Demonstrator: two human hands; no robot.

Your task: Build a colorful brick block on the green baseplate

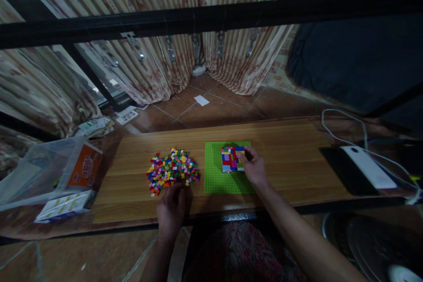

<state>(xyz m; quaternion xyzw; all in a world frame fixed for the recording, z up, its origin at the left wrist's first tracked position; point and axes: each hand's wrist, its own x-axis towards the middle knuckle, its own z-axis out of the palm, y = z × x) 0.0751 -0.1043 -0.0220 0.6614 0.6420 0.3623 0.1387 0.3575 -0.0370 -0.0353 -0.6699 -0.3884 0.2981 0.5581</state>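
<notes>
"The brick build (pixel 229 161), the patchwork square of red, blue and yellow: where does it sit from your side?"

"Right of the frame's centre, over the upper right part of the green baseplate (pixel 213 180), which lies on the wooden counter (pixel 294 154). I can't tell whether it's pressed onto the studs."

"And the hands?"

"The right hand (pixel 249 161) is at its right edge, thumb and fingers bent over the upper right corner. Whether they're pinching a brick or only pressing, I can't make out. The left hand (pixel 171 205), lower left of centre, curls at the bottom edge of the loose brick pile (pixel 173 168). Its fingertips are too dim for me to say if they hold anything."

"How would you expect that square to handle?"

"Light and stiff, I'd say, like hard plastic, and a bit slick on smooth sides. The seams would be the weak spot: pry at one corner and small pieces might pop off."

"So where would you grip it?"

"Low on two opposite sides, squeezing evenly. For a single brick, thumb and forefinger across its sides should do."
</notes>
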